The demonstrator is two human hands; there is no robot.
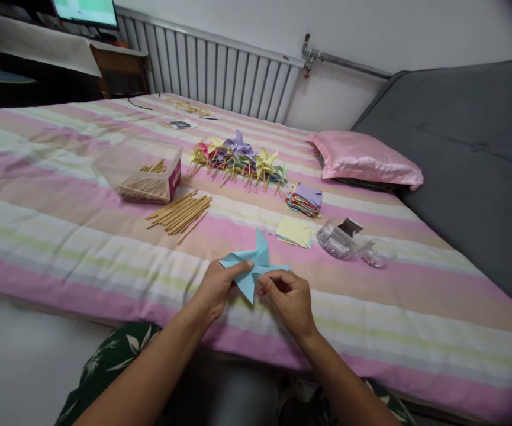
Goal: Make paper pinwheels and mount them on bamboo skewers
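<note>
The blue pinwheel [254,267] is pinched by left hand [215,288] and right hand [287,299]; its folds could spring open if that pinch were loosened.

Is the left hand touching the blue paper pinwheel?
Touching. The head view shows the left hand with its fingers closed over the edge of the blue paper pinwheel, no gap between them.

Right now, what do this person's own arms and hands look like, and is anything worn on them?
Both arms are bare to the picture's lower edge: no sleeves, gloves, watch or bracelets show. The left hand and right hand are bare too; no rings can be made out. Below the arms is dark green clothing with a pale leaf print.
</note>
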